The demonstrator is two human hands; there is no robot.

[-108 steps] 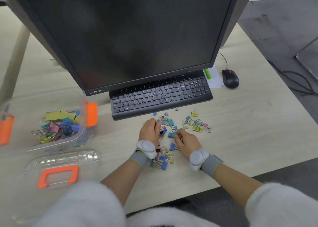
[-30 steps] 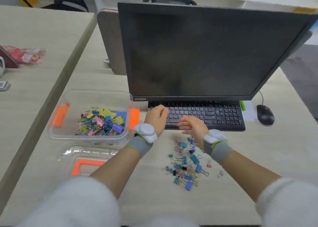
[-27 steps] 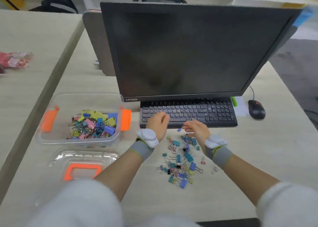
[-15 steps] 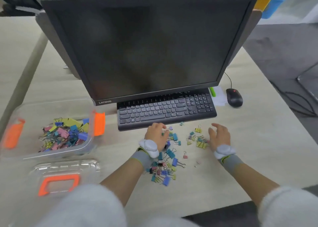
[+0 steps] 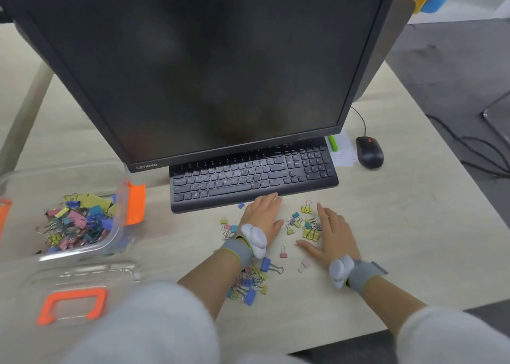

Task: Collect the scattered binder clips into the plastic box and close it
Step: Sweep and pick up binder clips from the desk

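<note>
- Loose binder clips (image 5: 306, 227) lay scattered on the desk (image 5: 414, 225) just in front of the keyboard (image 5: 248, 176), many in a small bunch between the two hands.
- A second heap (image 5: 248, 286) sat nearer the desk's front edge, beside the left forearm.
- The left hand (image 5: 262, 214) lay palm down, fingers straight, reaching the keyboard's edge and gripping nothing.
- The right hand (image 5: 331, 234) rested flat beside the bunch, fingers and thumb spread, holding nothing.
- The plastic box (image 5: 41, 176) stood open well to the left, with many clips inside.
- Its clear lid (image 5: 74, 303) lay in front of it.
- A dark monitor (image 5: 193, 73) stood behind the keyboard, with a black mouse (image 5: 369, 152) to its right.
</note>
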